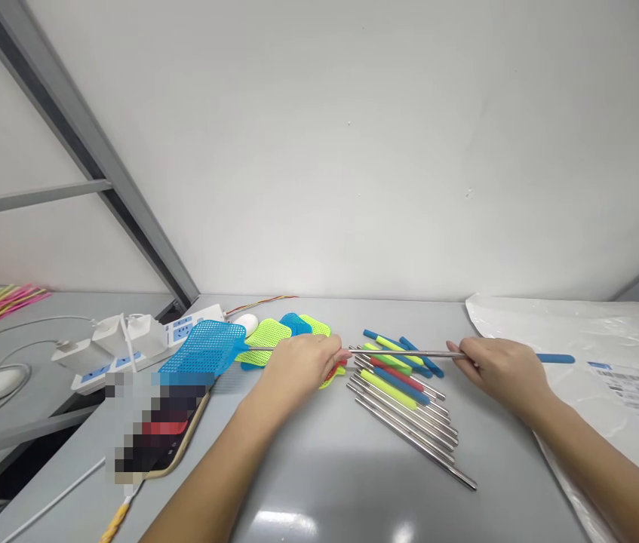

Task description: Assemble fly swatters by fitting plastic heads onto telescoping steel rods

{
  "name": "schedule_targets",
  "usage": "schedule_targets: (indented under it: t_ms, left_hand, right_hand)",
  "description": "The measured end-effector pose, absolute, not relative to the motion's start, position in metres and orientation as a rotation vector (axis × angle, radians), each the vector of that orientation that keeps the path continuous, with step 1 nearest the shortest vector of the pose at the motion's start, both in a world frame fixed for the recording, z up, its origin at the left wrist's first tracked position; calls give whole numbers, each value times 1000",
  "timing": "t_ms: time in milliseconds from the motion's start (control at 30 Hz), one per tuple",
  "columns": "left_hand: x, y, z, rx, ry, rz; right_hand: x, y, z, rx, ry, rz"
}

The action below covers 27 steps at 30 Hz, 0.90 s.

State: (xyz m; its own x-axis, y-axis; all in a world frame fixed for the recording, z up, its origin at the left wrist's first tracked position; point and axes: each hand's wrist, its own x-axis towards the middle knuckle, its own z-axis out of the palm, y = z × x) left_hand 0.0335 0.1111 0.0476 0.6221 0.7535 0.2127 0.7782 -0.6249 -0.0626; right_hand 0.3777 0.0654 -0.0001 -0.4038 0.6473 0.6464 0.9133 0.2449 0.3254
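Observation:
A fly swatter with a blue mesh head [209,347], a long metal rod and a blue handle [557,359] is stretched level across the table. My left hand [305,360] is closed around the rod on the head's side. Farther along, near the handle, my right hand [497,369] grips the same rod. Beneath the rod lie several loose metal rods [410,437] and coloured handles [390,388] in blue, yellow, green and red. Partly behind my left hand are more swatter heads, a yellow-green one [265,339] among them.
A power strip [186,326] with white chargers [143,335] runs along the left. In front of it lies a phone [183,441] with a cable, its screen blurred. White plastic packaging [607,422] covers the right side. Pink and yellow strips [5,305] lie far left.

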Motion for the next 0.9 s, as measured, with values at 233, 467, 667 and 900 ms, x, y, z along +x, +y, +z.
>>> schedule_targets:
  t_ms: [233, 467, 667, 900]
  left_hand:
    - [76, 91, 38, -2644, -1092, -443]
    - [89, 85, 32, -2633, -1022, -532]
    - [70, 96, 31, -2617, -1086, -485]
    - [70, 100, 32, -2583, -1030, -532]
  right_hand:
    - [346, 57, 8, -1382, -2124, -927]
    - [324, 55, 7, -1391, -2171, -898]
    - [364, 63, 2, -1398, -2091, -1032]
    - [407, 68, 3, -1406, -2049, -1154]
